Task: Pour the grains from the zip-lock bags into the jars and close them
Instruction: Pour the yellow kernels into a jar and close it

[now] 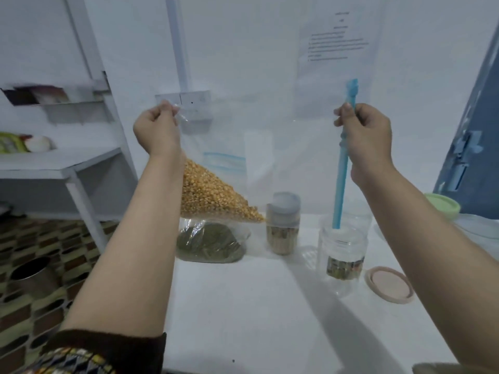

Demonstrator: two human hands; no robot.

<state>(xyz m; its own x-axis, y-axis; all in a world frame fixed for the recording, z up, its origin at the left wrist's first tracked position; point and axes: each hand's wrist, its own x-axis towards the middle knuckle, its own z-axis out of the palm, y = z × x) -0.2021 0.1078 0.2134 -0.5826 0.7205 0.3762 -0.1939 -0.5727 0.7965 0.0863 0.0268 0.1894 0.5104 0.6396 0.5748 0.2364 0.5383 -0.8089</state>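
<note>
A large clear zip-lock bag [256, 147] hangs in the air above the table, with yellow grains [213, 198] piled in its lower left corner. My left hand [158, 129] pinches the bag's upper left corner. My right hand [363, 136] grips the bag's blue zip strip [340, 184], which runs down into the mouth of an open clear jar [343, 252]. The jar's beige lid [388, 284] lies on the table to its right. A second bag of green grains [210, 242] lies on the table behind. A lidded jar [283, 222] stands next to it.
The white table [243, 306] reaches to the wall. A green lid [442, 205] rests on clear plastic at the far right. White shelves [54, 163] stand to the left above a patterned floor with a metal can [32, 276]. A blue door [475, 136] is at right.
</note>
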